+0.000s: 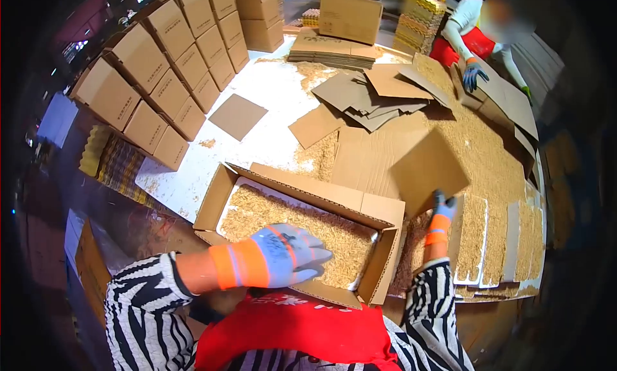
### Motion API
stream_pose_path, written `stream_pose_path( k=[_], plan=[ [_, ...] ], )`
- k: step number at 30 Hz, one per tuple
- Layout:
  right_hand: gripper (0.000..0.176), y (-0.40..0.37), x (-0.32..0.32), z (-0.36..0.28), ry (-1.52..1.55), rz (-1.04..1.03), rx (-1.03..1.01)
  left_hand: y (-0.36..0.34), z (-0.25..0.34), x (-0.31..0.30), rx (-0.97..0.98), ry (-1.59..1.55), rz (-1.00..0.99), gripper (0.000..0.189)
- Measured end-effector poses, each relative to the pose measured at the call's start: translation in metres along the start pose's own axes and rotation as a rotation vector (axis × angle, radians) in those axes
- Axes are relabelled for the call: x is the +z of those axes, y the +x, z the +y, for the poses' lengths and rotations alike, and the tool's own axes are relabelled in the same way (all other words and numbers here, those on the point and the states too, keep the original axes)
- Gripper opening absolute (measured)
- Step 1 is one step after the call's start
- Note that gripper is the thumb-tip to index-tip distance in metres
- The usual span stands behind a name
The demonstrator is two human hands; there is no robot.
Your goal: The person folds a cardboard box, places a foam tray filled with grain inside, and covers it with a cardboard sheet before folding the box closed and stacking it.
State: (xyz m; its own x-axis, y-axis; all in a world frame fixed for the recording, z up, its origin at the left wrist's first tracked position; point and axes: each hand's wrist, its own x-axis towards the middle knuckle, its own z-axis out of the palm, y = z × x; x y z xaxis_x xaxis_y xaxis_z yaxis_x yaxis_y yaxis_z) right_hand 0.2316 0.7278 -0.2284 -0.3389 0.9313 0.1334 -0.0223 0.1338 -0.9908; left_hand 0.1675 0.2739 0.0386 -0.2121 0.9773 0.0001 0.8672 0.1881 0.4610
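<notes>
An open cardboard box (302, 186) stands in front of me at the table's near side. Inside it, a white tray edge shows around a layer of tan, husk-like shavings (257, 207). My left hand (289, 255), in a grey-blue glove with an orange cuff, lies flat on the shavings with its fingers stretched out. To the right of the box, my right hand (443, 210) grips the lower edge of a square cardboard sheet (429, 165), which is slightly blurred and tilted. Its thumb and fingers are partly hidden by the glove's angle.
Stacked cardboard boxes (128, 56) line the left. Loose cardboard sheets (360, 98) and a flat cardboard stack (331, 48) lie at the back. Trays of shavings (472, 239) sit at right. Across the table, a co-worker's gloved hand (474, 74) rests on a long box (498, 101).
</notes>
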Motion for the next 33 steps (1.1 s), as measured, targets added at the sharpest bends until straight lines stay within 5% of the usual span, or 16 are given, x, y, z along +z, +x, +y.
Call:
stream_pose_path(
  k=[2,6,8,9,11,13,14,22,27,30,33],
  plan=[
    [0.030,-0.008,0.007,-0.134,0.129,-0.019,-0.183,-0.013,-0.004,-0.027,-0.034,-0.045,0.092,0.029],
    [0.021,-0.060,0.010,-0.315,0.212,-0.160,-0.568,-0.056,-0.047,-0.052,-0.283,0.354,0.742,0.037],
    [0.019,-0.122,0.016,-0.390,0.074,-0.352,-0.880,-0.077,-0.071,-0.044,-0.461,0.237,0.742,0.043],
    [0.016,-0.146,0.015,-0.404,0.087,-0.425,-0.809,-0.085,-0.087,-0.030,-0.512,0.000,0.721,0.049],
    [0.025,-0.182,0.034,-0.440,-0.291,-0.769,-1.212,-0.090,-0.110,-0.008,-0.534,-0.292,0.734,0.047],
    [0.037,-0.217,0.057,-0.439,-0.580,-0.991,-1.359,-0.092,-0.115,0.000,-0.513,-0.538,0.772,0.043],
    [0.039,-0.229,0.066,-0.427,-0.664,-0.941,-1.478,-0.091,-0.100,-0.010,-0.514,-0.376,0.753,0.042],
    [0.027,-0.259,0.104,-0.391,-0.925,-0.844,-1.427,-0.090,-0.093,0.000,-0.453,-0.367,0.824,0.049],
    [0.024,-0.267,0.095,-0.396,-0.994,-0.768,-1.359,-0.089,-0.080,-0.008,-0.531,-0.265,0.609,0.093],
    [0.034,-0.268,0.080,-0.383,-0.957,-0.740,-1.455,-0.091,-0.062,-0.030,-0.540,-0.070,0.444,0.099],
    [0.036,-0.294,0.080,-0.386,-1.019,-0.850,-1.553,-0.082,-0.070,-0.022,-0.545,0.264,0.388,0.082]
  ],
)
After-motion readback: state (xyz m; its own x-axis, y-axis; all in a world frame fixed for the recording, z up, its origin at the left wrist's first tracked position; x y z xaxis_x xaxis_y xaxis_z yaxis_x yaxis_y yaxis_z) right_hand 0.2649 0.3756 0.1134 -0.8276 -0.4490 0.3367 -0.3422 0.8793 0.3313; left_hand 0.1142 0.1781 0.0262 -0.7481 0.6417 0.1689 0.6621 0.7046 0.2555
